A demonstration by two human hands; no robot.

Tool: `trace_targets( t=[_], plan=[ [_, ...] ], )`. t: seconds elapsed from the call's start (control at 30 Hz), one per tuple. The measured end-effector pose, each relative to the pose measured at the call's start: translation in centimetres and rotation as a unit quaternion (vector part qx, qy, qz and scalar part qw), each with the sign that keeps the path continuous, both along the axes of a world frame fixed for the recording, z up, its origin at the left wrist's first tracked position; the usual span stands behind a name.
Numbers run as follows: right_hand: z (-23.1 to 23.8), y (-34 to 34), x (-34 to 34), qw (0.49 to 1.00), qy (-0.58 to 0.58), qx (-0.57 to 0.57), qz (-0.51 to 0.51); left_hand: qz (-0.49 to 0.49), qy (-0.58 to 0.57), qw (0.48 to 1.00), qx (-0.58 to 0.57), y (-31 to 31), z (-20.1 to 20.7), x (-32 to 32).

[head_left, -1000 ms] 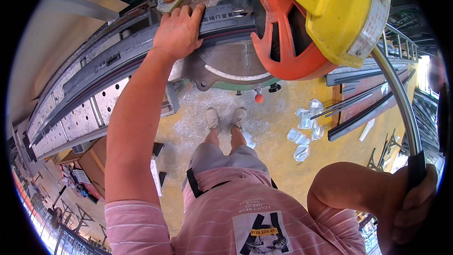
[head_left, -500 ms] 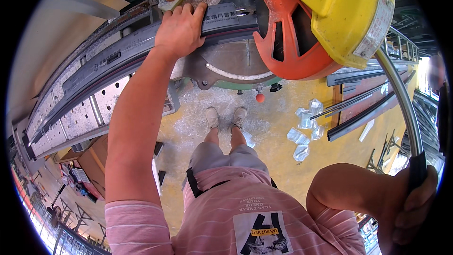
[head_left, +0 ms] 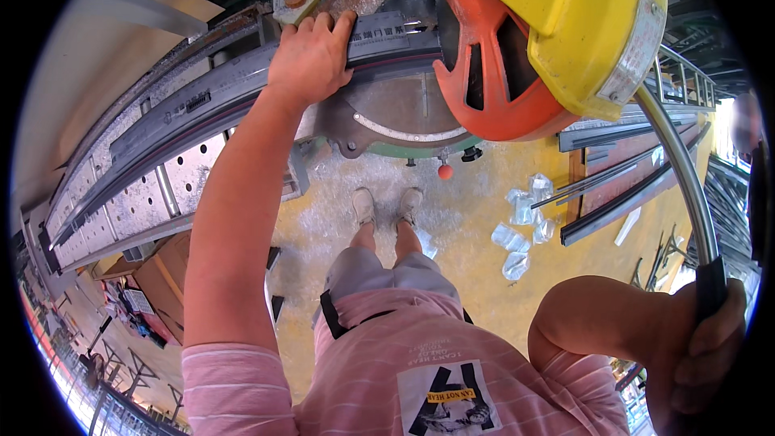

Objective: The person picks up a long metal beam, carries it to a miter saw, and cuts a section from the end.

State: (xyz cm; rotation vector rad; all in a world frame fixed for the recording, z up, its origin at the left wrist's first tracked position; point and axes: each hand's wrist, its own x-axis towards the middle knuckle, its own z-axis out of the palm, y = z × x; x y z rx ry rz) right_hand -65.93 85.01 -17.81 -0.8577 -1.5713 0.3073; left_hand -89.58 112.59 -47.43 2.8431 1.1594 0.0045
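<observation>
"Two hands are busy: where does each one sit?"

"The left hand [head_left: 311,56] lies across the grey profile [head_left: 242,77], clasping it from above. Its fingertips reach the far edge, only slightly spread, and the thumb sits on the near side."

"And the right hand [head_left: 702,355]?"

"Low at the right, in shadow, its fingers wrapped around the black grip [head_left: 711,287] on the end of the curved metal handle [head_left: 678,155]."

"Where exactly is the profile?"

"Along the perforated metal counter [head_left: 121,208], with its right end running up to the orange guard [head_left: 508,117] under the yellow cover [head_left: 597,0]."

"What differs from half a second ago?"

"Very little. The yellow cover's right edge shows a touch further left, and the handle and grip have shifted slightly left with it. The guard appears a little lower, but so does the red knob [head_left: 445,171], so part of that may be the head camera moving."

"Has the left hand slid along?"

"Not that I can see; it covers the same stretch of profile, and both holds look unchanged. The clear plastic bundles [head_left: 517,262] on the floor [head_left: 476,186] lie as they did."
</observation>
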Motion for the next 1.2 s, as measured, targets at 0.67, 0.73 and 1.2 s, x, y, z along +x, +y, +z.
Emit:
trace_targets(
  t=[0.67,0.73,1.2],
  plan=[
    [-1.5,1.0,-1.4,0.979,0.063,0.117,-0.154,0.002,0.019,0.999,-0.032,0.0,1.6,0.2],
    [-1.4,1.9,-2.3,0.975,0.069,0.115,-0.176,0.002,0.019,0.999,-0.030,0.1,1.5,0.2],
    [-1.3,3.7,-0.8,0.995,0.015,0.090,0.030,0.006,0.016,0.999,-0.041,0.1,1.7,0.2]
  ],
)
